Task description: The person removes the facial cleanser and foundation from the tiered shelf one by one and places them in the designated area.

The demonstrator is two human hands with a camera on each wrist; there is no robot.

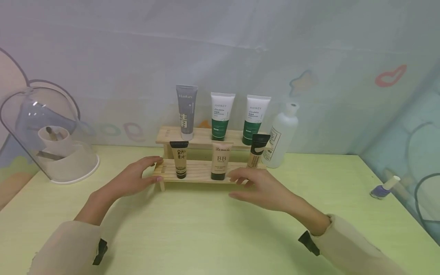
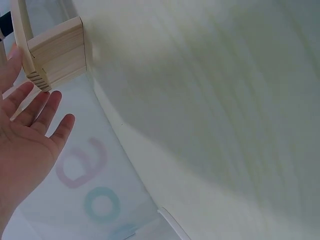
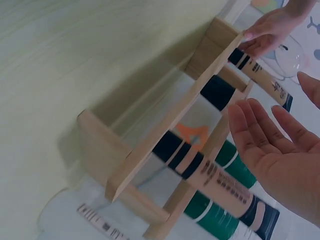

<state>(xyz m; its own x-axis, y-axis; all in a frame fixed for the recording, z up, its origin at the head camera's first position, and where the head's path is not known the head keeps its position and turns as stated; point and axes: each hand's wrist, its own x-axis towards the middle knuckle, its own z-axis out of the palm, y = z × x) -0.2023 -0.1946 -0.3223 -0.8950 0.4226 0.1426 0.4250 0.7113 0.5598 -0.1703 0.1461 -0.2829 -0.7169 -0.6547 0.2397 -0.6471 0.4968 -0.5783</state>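
A two-tier wooden rack [image 1: 199, 172] stands mid-table. Its upper shelf carries a grey tube [image 1: 186, 110] and two white-and-green tubes [image 1: 221, 114]. On the lower shelf stand a beige tube with black ends [image 1: 179, 158] and a BB tube [image 1: 220, 160], with a third beige tube [image 1: 258, 151] leaning at the right. My left hand [image 1: 151, 170] is open at the lower shelf's left end, fingertips at the wood [image 2: 57, 52]. My right hand [image 1: 237, 185] is open with straight fingers by the shelf's front right and holds nothing. In the right wrist view its palm [image 3: 270, 140] stays apart from the rack [image 3: 165, 125].
A white bottle [image 1: 282, 135] stands just right of the rack. A clear domed container [image 1: 44, 137] with a white cup inside sits at the far left. A small purple nail polish bottle [image 1: 383, 189] lies near the table's right edge. A patterned wall runs behind.
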